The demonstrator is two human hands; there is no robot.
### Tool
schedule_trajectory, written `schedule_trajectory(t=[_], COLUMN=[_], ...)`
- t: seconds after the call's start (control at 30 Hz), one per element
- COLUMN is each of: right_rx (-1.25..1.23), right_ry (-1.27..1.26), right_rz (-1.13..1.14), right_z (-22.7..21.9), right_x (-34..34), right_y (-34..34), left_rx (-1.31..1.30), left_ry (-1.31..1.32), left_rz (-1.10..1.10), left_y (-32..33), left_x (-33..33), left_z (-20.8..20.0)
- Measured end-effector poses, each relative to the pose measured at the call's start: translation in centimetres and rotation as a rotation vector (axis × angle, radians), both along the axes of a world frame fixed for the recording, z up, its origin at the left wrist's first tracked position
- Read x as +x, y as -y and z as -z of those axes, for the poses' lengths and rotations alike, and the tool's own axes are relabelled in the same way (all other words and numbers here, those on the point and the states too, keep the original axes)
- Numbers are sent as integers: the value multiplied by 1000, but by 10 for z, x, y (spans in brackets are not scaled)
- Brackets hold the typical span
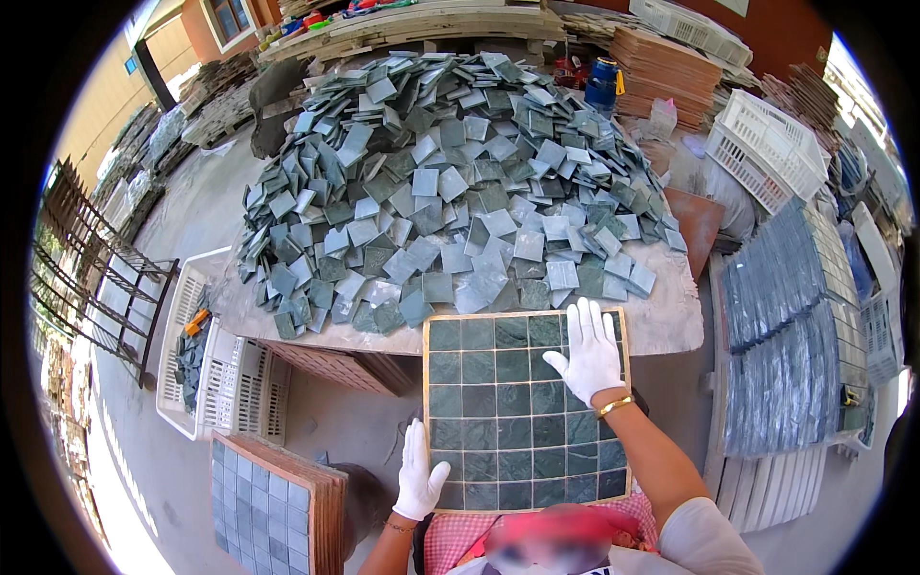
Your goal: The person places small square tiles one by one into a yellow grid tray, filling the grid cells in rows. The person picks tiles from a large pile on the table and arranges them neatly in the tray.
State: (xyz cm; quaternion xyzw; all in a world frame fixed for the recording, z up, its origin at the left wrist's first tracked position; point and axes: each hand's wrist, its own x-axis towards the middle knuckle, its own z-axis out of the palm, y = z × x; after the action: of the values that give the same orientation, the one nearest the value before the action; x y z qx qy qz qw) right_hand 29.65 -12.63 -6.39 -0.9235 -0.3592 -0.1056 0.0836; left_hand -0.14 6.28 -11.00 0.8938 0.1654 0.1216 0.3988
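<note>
In front of me a square wooden-rimmed tray [479, 315] lies tilted on my lap, its far edge against the table. Rows of dark green square stone tiles [512, 366] fill it, with thin pale gaps between them. My right hand [586, 353], in a white glove, rests flat on the tiles near the upper right corner, fingers stretched and thumb out. Beside the tray's left edge is my left hand [420, 474], gloved too, fingers straight and thumb apart; it lies against or just next to the rim. Beyond the tray rises a large heap of loose grey-green tiles [441, 182].
The heap sits on a pale table [671, 326]. To the left stand a white plastic crate [235, 383] holding tile pieces and a stack of tile-filled trays [259, 503]. Wrapped tile stacks [781, 335] stand at the right. A blue jug [602, 84] is behind the heap.
</note>
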Motion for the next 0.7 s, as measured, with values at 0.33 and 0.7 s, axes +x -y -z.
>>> schedule_trajectory(t=[0.33, 0.7], right_rx=[27, -212], right_ry=[-196, -193], right_rz=[-477, -445], right_z=[0, -20], right_x=[-116, -97], right_y=[-174, 53], left_rx=[-150, -159], left_ry=[270, 172], left_rz=[-33, -117], left_y=[-4, 5], left_x=[-3, -19], left_z=[17, 5])
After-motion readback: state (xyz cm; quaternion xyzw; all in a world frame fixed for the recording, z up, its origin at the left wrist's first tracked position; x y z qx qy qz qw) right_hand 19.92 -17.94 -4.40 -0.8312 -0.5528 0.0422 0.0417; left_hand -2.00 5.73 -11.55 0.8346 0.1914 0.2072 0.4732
